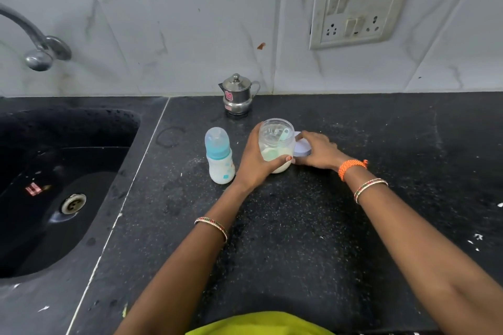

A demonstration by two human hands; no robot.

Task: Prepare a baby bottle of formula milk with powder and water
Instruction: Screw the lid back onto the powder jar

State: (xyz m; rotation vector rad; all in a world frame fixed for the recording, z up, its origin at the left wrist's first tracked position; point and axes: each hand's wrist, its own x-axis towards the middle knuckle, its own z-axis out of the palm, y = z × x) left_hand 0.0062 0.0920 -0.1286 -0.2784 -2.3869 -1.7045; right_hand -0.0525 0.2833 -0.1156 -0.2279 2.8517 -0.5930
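Note:
A clear plastic jar of pale formula powder stands uncapped on the black counter, a light green scoop leaning inside it. My left hand grips the jar from its left side, thumb across the front. Just right of the jar lies its white lid, and my right hand holds it against the counter, fingers curved over its edge. To the left of the jar stands the baby bottle, upright, with a blue collar and a clear cap on, white liquid inside.
A small steel pot with lid and handle stands by the tiled wall behind the jar. A black sink lies at the left, with a tap above it. A switch and socket plate hangs on the wall at right.

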